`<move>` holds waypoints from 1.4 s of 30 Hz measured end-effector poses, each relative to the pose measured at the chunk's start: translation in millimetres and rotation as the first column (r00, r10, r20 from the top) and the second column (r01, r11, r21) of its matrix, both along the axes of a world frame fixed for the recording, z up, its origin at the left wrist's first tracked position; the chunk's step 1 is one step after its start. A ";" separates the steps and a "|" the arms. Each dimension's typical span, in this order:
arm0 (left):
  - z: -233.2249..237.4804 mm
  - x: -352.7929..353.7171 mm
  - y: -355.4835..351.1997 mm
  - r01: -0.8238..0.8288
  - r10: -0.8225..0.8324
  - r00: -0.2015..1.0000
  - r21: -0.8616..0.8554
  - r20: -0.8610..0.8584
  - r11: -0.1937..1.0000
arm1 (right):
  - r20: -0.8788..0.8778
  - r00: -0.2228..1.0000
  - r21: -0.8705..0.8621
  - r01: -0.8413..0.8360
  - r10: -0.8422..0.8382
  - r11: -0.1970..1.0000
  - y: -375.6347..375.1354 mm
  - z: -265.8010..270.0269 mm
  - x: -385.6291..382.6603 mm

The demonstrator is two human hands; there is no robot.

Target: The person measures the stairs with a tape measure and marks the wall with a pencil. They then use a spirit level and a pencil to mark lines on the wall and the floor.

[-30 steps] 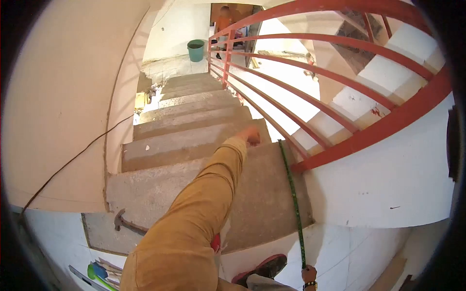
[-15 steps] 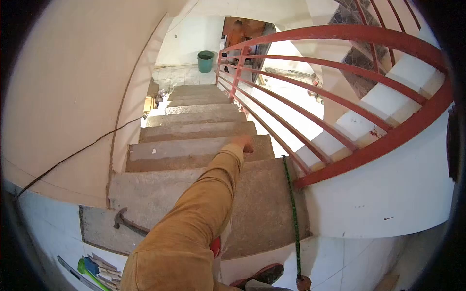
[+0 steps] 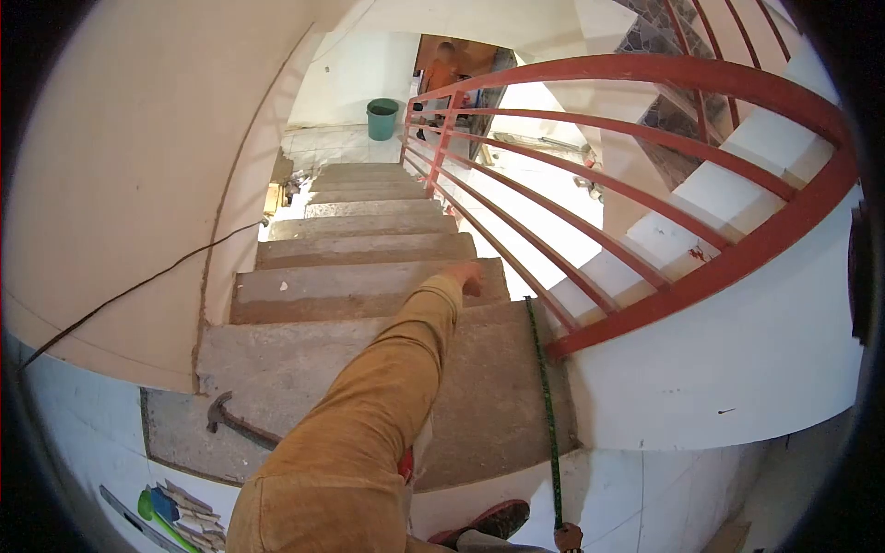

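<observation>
The right hand [image 3: 569,537] pinches flat green tape [image 3: 546,396] over a rough concrete step [image 3: 484,405]; whether the left hand [image 3: 468,275] grips is unclear.

The tape [image 3: 548,405] is speckled green, sleeve [image 3: 359,405] mustard, railing [image 3: 664,66] red.

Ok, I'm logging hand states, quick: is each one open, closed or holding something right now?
Left hand: fingers too unclear to tell open or closed.
Right hand: closed, holding the near end of the green strip.
</observation>
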State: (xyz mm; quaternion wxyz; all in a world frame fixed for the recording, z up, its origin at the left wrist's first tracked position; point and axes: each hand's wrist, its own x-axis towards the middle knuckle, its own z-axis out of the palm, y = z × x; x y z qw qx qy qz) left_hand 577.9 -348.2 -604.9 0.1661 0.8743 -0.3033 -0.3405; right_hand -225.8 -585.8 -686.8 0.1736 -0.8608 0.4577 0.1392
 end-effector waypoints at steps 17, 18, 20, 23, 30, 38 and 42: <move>-5.0 -8.8 -6.3 0.126 -0.129 0.986 0.033 0.109 0.991 | 0.005 1.000 0.060 0.024 -0.024 0.998 -6.5 -6.4 -11.1; -7.7 -7.7 -7.7 0.125 -0.126 0.985 0.017 0.120 0.992 | 0.005 1.000 0.048 0.009 -0.009 0.999 -6.5 -3.8 -8.9; -12.6 -5.5 -11.6 0.129 -0.125 0.982 -0.019 0.143 0.992 | 0.010 1.000 0.025 -0.023 0.023 0.999 -4.5 -0.5 -4.4; -77.9 15.9 -10.9 0.046 -0.028 0.997 -0.271 0.071 0.962 | 0.015 0.997 -0.016 -0.078 0.078 0.997 -3.8 2.3 -3.3; -71.7 22.1 -8.0 0.030 -0.027 0.999 -0.199 0.020 0.980 | -0.188 0.981 -0.044 0.040 -0.048 0.998 13.9 3.2 10.7; 3.7 -3.7 -11.8 0.060 -0.059 0.998 0.069 -0.018 0.996 | -0.239 0.971 -0.103 -0.039 0.014 0.994 16.5 7.3 9.1; -48.7 20.7 -12.6 0.063 -0.055 0.992 0.064 -0.117 0.996 | -0.274 0.959 -0.073 0.059 -0.077 0.996 15.0 -4.0 6.5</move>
